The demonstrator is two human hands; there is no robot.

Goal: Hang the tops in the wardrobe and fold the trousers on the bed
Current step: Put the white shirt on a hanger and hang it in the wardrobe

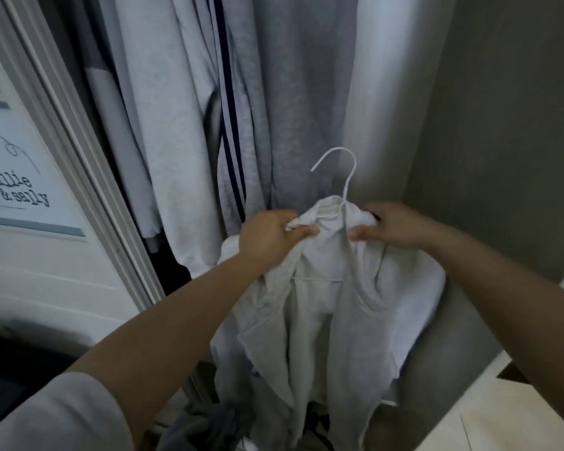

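Nearest the camera, a pale grey top (326, 307) hangs in front of the person, draped on a white wire hanger (341, 187) whose hook stands clear above the collar. The left hand (267, 237) pinches a bunch of fabric at one shoulder; the right hand (391, 226) grips the other shoulder. The garment sits bunched and uneven, so the shoulders want spreading squarely along the hanger arms before lifting, or it may slide off. Beyond, hung grey garments (183, 125), one with dark stripes (230, 131), fill the wardrobe; the rail is out of view. A sliding door frame (88, 164) stands left, a dark wall (502, 109) right
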